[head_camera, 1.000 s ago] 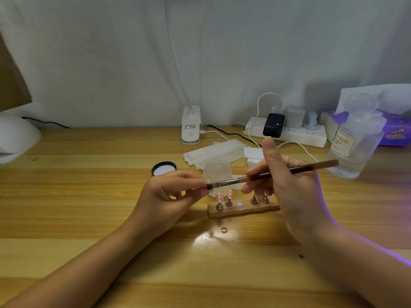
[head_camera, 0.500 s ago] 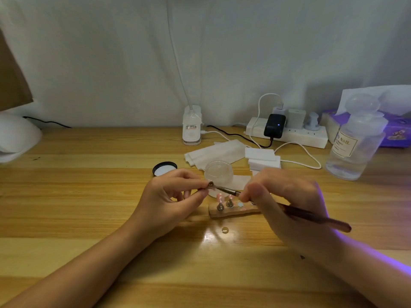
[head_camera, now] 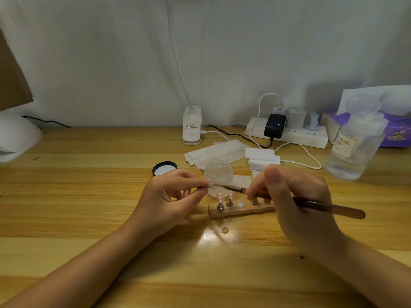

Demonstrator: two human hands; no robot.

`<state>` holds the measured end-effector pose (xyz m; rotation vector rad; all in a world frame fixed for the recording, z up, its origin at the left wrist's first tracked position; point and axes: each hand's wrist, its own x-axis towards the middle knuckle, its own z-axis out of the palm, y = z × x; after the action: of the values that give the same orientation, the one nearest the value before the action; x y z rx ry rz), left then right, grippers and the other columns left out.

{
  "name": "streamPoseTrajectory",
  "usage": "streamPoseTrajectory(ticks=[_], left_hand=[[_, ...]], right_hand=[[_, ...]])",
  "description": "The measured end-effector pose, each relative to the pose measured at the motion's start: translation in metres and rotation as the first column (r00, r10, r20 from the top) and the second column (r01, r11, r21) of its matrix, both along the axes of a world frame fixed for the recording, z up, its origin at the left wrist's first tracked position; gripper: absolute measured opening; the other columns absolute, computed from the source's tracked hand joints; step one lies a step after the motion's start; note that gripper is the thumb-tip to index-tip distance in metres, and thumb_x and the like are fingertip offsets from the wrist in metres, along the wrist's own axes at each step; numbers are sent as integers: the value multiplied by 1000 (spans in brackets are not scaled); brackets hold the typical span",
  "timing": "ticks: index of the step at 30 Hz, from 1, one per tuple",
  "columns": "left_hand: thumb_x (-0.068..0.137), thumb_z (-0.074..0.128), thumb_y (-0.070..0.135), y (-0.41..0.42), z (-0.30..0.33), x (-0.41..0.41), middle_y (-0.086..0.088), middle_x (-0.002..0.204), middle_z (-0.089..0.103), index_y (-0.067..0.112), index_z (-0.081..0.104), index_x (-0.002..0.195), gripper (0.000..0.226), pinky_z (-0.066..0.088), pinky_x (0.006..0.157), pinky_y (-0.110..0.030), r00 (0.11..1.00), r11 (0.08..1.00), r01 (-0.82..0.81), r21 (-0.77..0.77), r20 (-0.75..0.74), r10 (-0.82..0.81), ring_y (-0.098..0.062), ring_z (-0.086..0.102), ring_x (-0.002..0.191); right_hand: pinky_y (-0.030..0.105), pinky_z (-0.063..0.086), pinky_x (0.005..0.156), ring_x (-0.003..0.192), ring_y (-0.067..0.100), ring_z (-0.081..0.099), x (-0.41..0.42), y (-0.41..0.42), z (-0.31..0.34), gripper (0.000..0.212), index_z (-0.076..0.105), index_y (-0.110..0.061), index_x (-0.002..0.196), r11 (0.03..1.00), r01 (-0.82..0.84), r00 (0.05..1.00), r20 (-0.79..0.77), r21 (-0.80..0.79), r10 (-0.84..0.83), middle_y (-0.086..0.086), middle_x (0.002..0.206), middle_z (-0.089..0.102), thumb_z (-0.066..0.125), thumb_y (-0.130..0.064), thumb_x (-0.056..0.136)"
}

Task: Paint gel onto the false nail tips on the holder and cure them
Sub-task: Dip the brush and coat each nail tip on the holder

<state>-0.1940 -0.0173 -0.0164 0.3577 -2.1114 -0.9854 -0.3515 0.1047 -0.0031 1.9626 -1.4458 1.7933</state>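
Left hand (head_camera: 171, 196) hovering above wooden table (head_camera: 89, 218), thumb and forefinger pinching pink nail tip (head_camera: 210, 182) just left of wooden holder (head_camera: 240, 210). Right hand (head_camera: 295, 201) gripping brush (head_camera: 311, 205) pen-style, bristles touching pinched tip, handle pointing right. Two pink tips (head_camera: 225, 197) standing on holder's left pegs. Clear jar (head_camera: 219, 172) sitting just behind holder.

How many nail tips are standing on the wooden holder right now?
2 clearly: pink nail tips and on the wooden holder's two leftmost pegs. Middle spot bare. The right hand hides the right-end pegs. One more tip is pinched in the left hand.
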Motion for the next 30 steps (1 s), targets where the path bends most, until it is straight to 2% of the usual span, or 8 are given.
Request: streamPoseTrajectory(ticks=[6,10,12,15,20,23,27,30], left_hand=[[73,64,19,0,1,-1,2,83,71,18,72,92,20,43,52,-28,1000,1000,-13,-10,7,13,-17,61,72],[73,64,19,0,2,0,5,83,71,17,72,90,20,42,50,-26,999,999,-31,10,-10,31,-13,61,72],[72,65,19,1,3,0,8,84,72,20,72,89,19,44,50,-31,999,999,-47,27,-21,47,-13,61,71],[72,65,20,0,3,0,16,82,70,22,72,90,19,46,49,-35,998,997,-67,33,-20,67,-11,60,70],[72,65,19,-1,2,0,23,80,67,21,70,88,17,36,44,-11,998,998,-48,37,-26,49,0,54,59],[72,65,20,-2,0,0,23,78,67,21,71,87,16,35,45,-10,998,998,-48,39,-32,49,-1,54,62],[73,66,20,-5,-2,0,23,80,66,23,71,87,15,35,45,-11,998,998,-48,35,-37,50,-1,54,65],[74,65,22,-6,-3,0,22,82,67,23,71,88,15,35,45,-11,999,999,-34,8,-38,34,-3,55,66]], right_hand=[[3,40,62,66,-12,55,3,-1,-1,34,62,-17,76,999,-15,999,-48,50,18,-17,70,57,36,-33,93],[6,42,53,61,-3,60,-4,0,9,30,61,-17,73,991,-124,978,177,52,113,-8,59,61,39,-32,88],[7,42,53,60,1,61,-10,-3,18,28,60,-17,75,992,-107,962,258,70,86,-3,65,64,41,-32,88],[9,43,52,57,4,62,-19,-17,32,24,58,-15,72,989,-53,957,288,137,12,-7,59,64,46,-32,85],[16,47,52,51,10,63,-27,-47,50,33,58,-9,62,937,-8,997,77,350,-20,-7,49,57,54,-28,88],[23,47,54,49,12,56,-25,-62,57,40,59,-4,61,903,77,992,-124,424,-26,3,52,57,54,-31,90],[14,43,49,46,1,54,-20,-78,64,42,61,-10,59,824,153,962,-272,545,1,-9,50,55,53,-37,90],[23,47,54,49,10,56,-18,-87,62,46,65,-1,68,756,247,925,-381,606,3,6,58,62,51,-39,91]])
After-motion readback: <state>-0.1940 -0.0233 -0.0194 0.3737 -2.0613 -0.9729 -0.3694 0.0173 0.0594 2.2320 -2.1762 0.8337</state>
